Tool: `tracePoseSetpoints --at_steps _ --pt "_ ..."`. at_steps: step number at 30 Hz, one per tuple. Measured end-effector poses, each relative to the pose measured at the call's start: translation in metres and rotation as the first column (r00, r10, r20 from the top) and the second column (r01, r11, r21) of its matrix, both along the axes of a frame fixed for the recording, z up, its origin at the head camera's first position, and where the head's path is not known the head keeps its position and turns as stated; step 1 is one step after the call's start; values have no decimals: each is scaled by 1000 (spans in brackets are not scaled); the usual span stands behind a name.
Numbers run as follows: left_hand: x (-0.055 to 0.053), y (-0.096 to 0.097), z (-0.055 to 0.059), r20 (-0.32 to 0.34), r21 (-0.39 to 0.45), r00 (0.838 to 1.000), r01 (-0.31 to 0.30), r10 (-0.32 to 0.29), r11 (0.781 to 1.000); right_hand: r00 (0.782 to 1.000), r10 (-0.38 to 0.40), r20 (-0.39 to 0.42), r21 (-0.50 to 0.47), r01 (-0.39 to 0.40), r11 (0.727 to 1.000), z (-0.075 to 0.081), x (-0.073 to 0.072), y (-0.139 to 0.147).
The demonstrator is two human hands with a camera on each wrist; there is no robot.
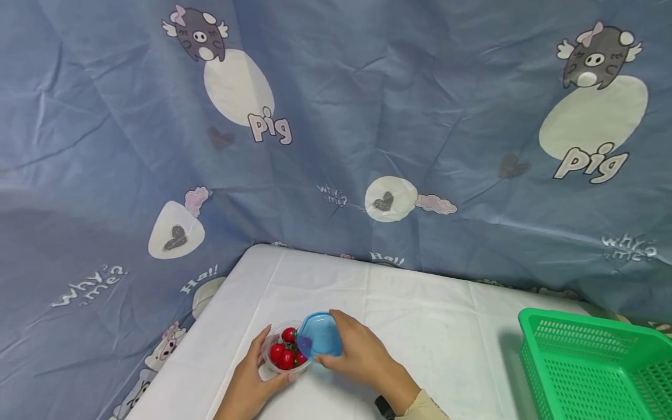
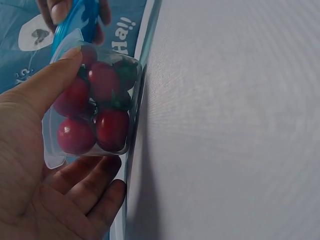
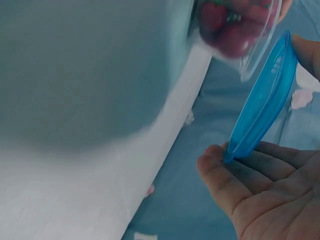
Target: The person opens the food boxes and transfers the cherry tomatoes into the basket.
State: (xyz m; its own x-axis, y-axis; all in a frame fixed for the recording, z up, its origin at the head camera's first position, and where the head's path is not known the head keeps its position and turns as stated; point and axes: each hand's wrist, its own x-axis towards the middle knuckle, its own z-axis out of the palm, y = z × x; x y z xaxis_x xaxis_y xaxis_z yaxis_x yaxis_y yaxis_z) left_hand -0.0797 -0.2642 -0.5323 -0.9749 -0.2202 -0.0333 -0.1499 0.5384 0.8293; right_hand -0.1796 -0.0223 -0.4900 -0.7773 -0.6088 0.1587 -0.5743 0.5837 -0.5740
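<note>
A clear plastic container [image 1: 266, 360] stands on the white table with several cherry tomatoes [image 1: 286, 357] inside, red with green stems. My left hand [image 1: 253, 374] holds it by the sides, thumb at the near rim and fingers round the far side. In the left wrist view the tomatoes [image 2: 95, 107] show through the container's wall. My right hand [image 1: 362, 350] grips a translucent blue lid [image 1: 322, 333] by its edges, tilted, its left edge overlapping the container's right side in the head view. The right wrist view shows the lid [image 3: 262, 100] between thumb and fingers, beside the container's rim.
A green plastic basket [image 1: 583, 321] with perforated walls stands at the table's right. The white tablecloth [image 1: 420, 303] runs back to a blue curtain [image 1: 325, 116] printed with pigs, which hangs behind and along the left side.
</note>
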Motion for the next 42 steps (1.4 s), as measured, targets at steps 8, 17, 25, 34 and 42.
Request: tracePoseSetpoints --at_steps 8,17,25,34,42 --pt "-1 1 1 31 -17 999 -13 14 1000 996 -91 -1 6 91 996 -9 -6 31" --pt "-1 2 3 80 -14 997 -7 8 1000 985 -172 29 14 172 985 -26 -7 64" --pt "-1 3 2 66 -28 998 4 -3 1000 956 -293 11 67 292 954 -33 -7 94" --pt "-2 2 5 88 -43 996 16 -12 999 919 -394 17 188 384 904 -28 0 123" --pt "-5 2 7 77 -36 997 7 -4 999 911 -412 -30 261 405 876 -24 0 137"
